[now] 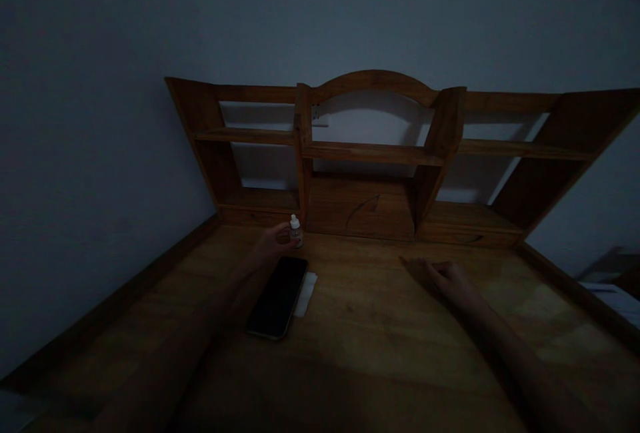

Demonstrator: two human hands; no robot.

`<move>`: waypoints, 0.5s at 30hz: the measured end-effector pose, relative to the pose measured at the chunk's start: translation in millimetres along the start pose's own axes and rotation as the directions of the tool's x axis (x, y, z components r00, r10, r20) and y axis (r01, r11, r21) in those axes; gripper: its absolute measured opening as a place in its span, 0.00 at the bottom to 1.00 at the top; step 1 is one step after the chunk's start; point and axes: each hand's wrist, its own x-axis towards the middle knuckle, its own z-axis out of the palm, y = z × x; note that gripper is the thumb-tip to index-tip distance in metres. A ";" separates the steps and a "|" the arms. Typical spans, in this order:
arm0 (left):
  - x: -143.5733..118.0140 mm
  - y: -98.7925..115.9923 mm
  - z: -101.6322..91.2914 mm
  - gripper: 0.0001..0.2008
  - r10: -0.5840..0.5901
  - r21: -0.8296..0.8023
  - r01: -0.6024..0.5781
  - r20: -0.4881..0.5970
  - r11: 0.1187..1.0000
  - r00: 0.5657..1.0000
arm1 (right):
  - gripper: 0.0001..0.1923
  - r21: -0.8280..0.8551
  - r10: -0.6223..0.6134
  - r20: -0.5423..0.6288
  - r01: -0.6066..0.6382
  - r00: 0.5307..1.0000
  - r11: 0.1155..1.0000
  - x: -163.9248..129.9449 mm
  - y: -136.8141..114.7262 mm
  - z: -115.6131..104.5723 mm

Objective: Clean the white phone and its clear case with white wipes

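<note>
My left hand (276,244) has its thumb and fingers around a small dropper bottle (296,236) with a white cap. The bottle is upright at the back of the wooden desk, near the shelf unit. Just below that hand lies a black smartphone (277,298), screen up. A folded white tissue or paper (306,294) sticks out from the phone's right side. Over to the right, my right hand (453,284) rests on the desk with its fingers loosely curled in. Nothing shows in it, though the dim light hides detail.
A wooden shelf unit (373,152) with an arched top stands along the back of the desk (365,333). Behind it, a wall socket (320,116) is visible. Raised wooden edges (115,303) border the desk's sides. White papers (613,300) lie beyond the right edge.
</note>
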 end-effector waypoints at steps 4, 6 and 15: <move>0.1 -6.4 -3.0 0.31 -0.050 -0.038 0.051 0.028 0.998 0.998 | 0.36 -0.008 0.001 -0.005 -0.002 1.000 1.000 -1.4 -4.3 -1.5; 0.3 -8.0 -3.8 0.32 -0.068 -0.029 0.069 0.020 0.997 0.997 | 0.36 -0.013 0.001 -0.005 -0.001 1.000 1.000 -1.9 -5.4 -2.3; 4.0 -19.7 -9.1 0.29 -0.092 -0.014 0.093 0.039 0.996 0.995 | 0.36 -0.013 -0.004 -0.010 0.003 1.000 1.000 0.7 -0.6 0.5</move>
